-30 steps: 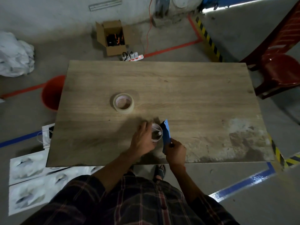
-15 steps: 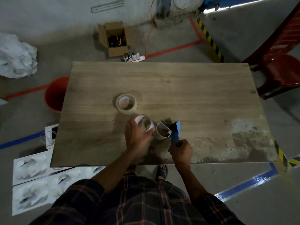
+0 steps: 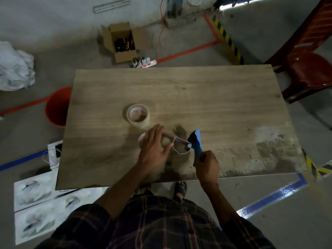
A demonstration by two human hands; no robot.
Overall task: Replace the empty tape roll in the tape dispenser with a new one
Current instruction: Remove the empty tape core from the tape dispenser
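Observation:
My left hand covers the empty tape roll, a thin white core low on the wooden table; only its left rim shows past my spread fingers. My right hand grips the handle of the blue tape dispenser, held upright near the table's front edge. The dispenser's white roll holder sticks out to its left and is bare. The new tape roll, thick and pale, lies flat just beyond my left hand.
An orange bucket stands on the floor at the table's left edge. A red plastic chair is at the far right. Behind the table lie an open cardboard box and a power strip. Printed sheets lie at front left.
My left hand pulled the empty roll off the dispenser's holder and carried it left, down to the table. The right hand kept hold of the dispenser.

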